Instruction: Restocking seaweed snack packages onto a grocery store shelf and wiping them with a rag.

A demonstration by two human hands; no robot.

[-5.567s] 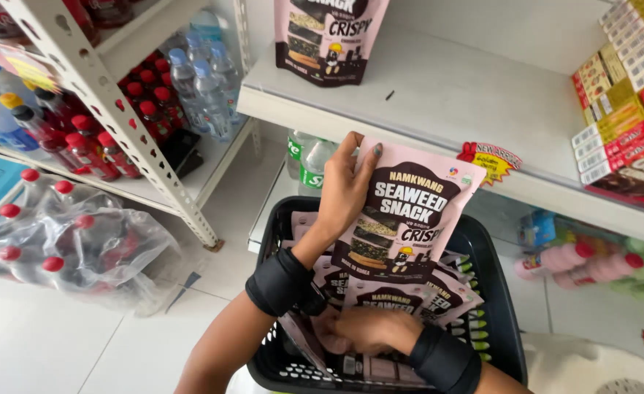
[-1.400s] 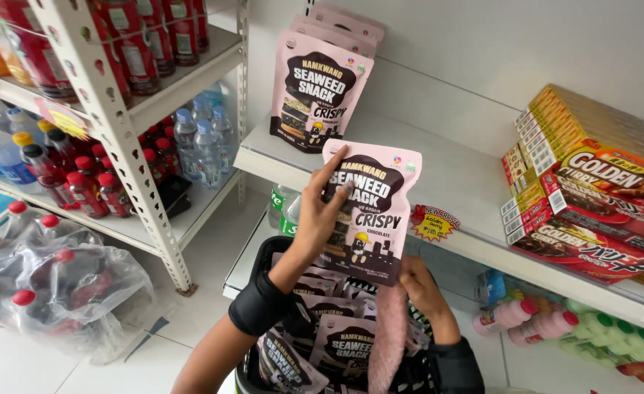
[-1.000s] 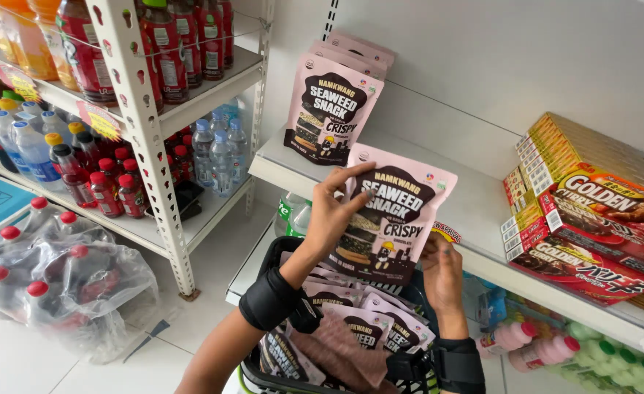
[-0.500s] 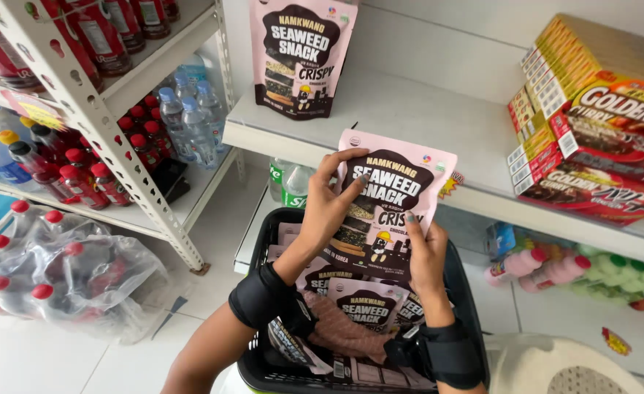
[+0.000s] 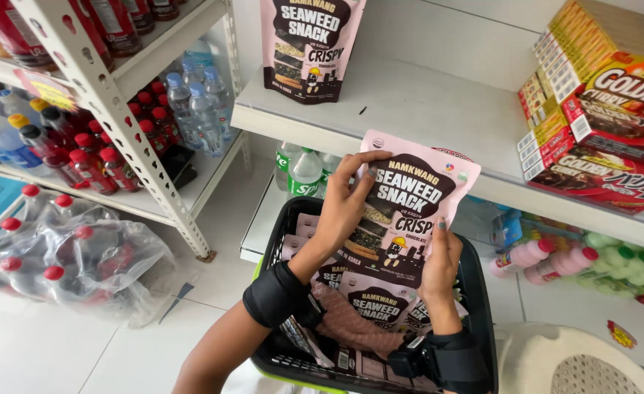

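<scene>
I see both hands on 1 pink seaweed snack pouch (image 5: 404, 211), held upright over the black shopping basket (image 5: 483, 306). My left hand (image 5: 344, 208) grips the pouch's left edge, fingers curled over the top corner and thumb on the front; my right hand (image 5: 440, 263) pinches the lower right edge, fingers flat behind and thumb in front. Neither hand is spread free.

The pouch's long axis runs near vertical, tilted slightly to the right at the top. It sits just in front of the edge of the white shelf (image 5: 424, 109), below the shelf's surface level, and the bare stretch of shelf lies up and away from both hands. The left hand is higher and nearer that edge. 1 matching pouch (image 5: 309, 45) stands upright at the back left of the shelf, and stacked red and yellow boxes (image 5: 592, 124) fill the right side, so the gap lies between them.

More pink pouches (image 5: 377, 306) lie in the basket beneath. To the left, a metal rack (image 5: 117, 102) holds red-capped bottles (image 5: 92, 157), with a shrink-wrapped bottle pack (image 5: 52, 259) on the pale tiled floor (image 5: 59, 350). Green bottles (image 5: 304, 171) stand under the shelf.
</scene>
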